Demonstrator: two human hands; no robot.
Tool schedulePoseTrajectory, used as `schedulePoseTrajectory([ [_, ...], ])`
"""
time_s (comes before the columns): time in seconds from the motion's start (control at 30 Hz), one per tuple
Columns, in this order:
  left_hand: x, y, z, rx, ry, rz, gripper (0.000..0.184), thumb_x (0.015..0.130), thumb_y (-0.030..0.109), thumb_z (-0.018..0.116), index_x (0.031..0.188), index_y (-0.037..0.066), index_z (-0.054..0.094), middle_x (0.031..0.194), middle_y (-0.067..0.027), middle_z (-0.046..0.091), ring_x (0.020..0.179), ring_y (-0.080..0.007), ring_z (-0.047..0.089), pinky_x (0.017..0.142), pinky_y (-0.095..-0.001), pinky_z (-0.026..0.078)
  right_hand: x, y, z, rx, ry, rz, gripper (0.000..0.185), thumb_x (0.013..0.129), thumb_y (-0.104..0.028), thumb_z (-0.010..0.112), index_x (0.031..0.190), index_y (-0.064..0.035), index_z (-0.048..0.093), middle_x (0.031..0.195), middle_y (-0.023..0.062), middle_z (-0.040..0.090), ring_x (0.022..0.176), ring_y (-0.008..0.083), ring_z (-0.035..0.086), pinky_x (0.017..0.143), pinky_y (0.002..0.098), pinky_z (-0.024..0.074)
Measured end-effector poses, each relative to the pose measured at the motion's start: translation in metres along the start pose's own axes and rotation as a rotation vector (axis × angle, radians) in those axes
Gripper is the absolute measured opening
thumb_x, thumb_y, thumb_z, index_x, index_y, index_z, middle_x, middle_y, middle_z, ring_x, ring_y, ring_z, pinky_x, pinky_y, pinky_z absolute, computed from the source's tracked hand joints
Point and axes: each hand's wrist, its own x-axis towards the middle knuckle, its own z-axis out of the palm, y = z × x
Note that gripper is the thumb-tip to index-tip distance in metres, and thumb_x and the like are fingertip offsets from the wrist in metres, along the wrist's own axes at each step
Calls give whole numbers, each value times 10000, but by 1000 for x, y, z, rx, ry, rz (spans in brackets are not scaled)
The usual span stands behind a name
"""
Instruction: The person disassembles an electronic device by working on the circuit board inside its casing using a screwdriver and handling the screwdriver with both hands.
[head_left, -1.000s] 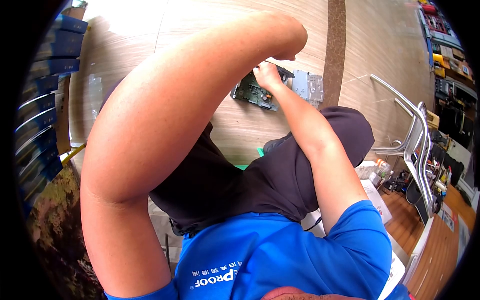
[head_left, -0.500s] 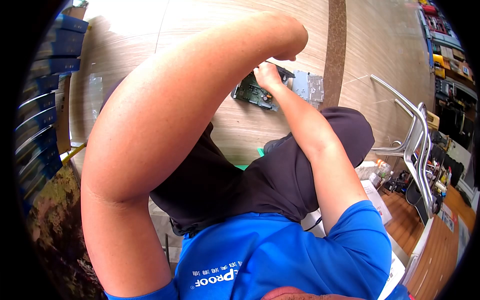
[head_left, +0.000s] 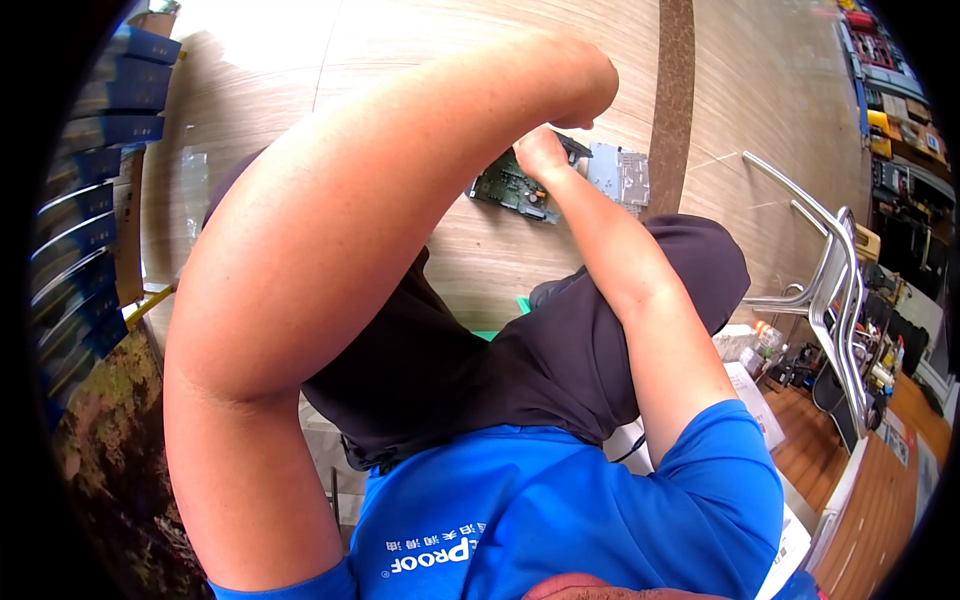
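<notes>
My right hand is closed over the upper edge of a green circuit board in a dark frame on the floor. What its fingers hold is too small and covered to make out. Above it, my left hand is bent at the wrist close to the same unit, with its fingers mostly hidden. The large left forearm covers the board's left side. A grey metal plate with a perforated end lies just right of the board, beside my right wrist.
Pale tiled floor with a dark strip surrounds the unit. A metal tube chair frame stands at the right, before shelves of tools and parts. Blue boxes are stacked at the left. My bent legs are below the board.
My left hand and forearm have shifted slightly down in the view. My right hand stays at the board, its fingers now a little more covered by the left arm.
</notes>
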Motion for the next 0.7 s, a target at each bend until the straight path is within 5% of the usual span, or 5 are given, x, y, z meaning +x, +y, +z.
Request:
schedulePoseTrajectory([
  [0.1, -3, 0, 0, -1, 0, 0, 242, 846, 219, 684, 978, 17, 697, 934, -170, 695, 880, -326, 673, 743, -425, 537, -5, -7, -11, 77, -28, 66, 284, 853, -84, 469, 1062, 17, 633, 1058, 228, 636, 1000, 346, 616, 920, 433, 475],
  [0.2, -3, 0, 0, -17, -2, 2, 237, 847, 210, 682, 975, 11, 697, 930, -173, 694, 873, -324, 673, 739, -422, 538, 4, 3, 8, 60, -12, 16, 278, 904, -215, 550, 1153, -95, 581, 1136, 224, 611, 1037, 379, 601, 895, 470, 481],
  [0.43, -2, -1, -1, -40, -15, -11, 233, 846, 204, 681, 963, 4, 700, 921, -178, 693, 867, -327, 672, 734, -425, 536, -1, -7, -15, 157, -44, 45, 333, 889, -106, 448, 1209, -99, 539, 1161, 238, 598, 1049, 371, 602, 900, 477, 482],
  [0.5, -1, -1, -1, -39, -21, -6, 237, 845, 205, 682, 965, 2, 700, 921, -180, 692, 866, -329, 671, 734, -427, 535, -4, -10, -20, 195, -47, 80, 324, 857, -69, 450, 1128, 13, 608, 1169, 238, 599, 1121, 356, 558, 967, 429, 443],
  [0.7, 1, -3, 3, -40, 10, -1, 257, 839, 223, 687, 957, -5, 698, 918, -183, 690, 867, -333, 669, 745, -431, 530, 1, -4, 0, 218, 61, 61, 308, 901, -162, 518, 1197, -83, 542, 1169, 246, 587, 1066, 382, 586, 908, 478, 474],
])
